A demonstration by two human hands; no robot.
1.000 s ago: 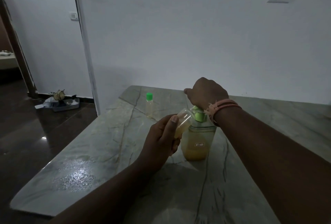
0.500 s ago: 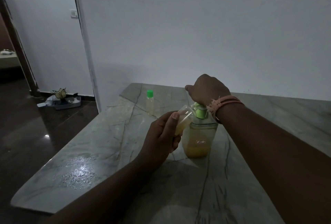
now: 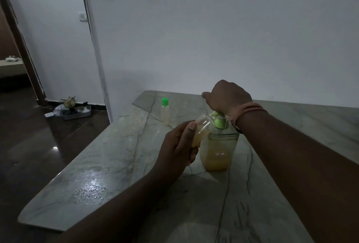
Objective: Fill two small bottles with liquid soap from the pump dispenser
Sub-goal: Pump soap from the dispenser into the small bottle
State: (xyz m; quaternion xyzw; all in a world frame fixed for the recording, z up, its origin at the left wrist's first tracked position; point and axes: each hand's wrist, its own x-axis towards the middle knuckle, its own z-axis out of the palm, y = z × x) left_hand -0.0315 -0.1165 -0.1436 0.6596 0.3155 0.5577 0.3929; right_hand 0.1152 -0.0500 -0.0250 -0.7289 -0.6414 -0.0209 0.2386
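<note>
Left hand (image 3: 178, 145) gripped the open small bottle (image 3: 202, 131) at centre frame, fingers (image 3: 191, 132) curled round its lower half, bottle tilted so its mouth met the dispenser's nozzle. Bottle appeared roughly half full of amber soap. Right hand (image 3: 227, 96) sat on the green pump head (image 3: 220, 120) of the pump dispenser (image 3: 218, 149), fingers curled over it (whether pressing with palm or fingertips, cannot tell). Dispenser stood on the bench (image 3: 120, 165). A capped bottle (image 3: 165, 111), green lid on, stood well behind, toward the upper middle of the frame. Judgement: fill best done with slow full strokes, mouth kept tight under the nozzle; stop short of the neck to avoid overflow.
</note>
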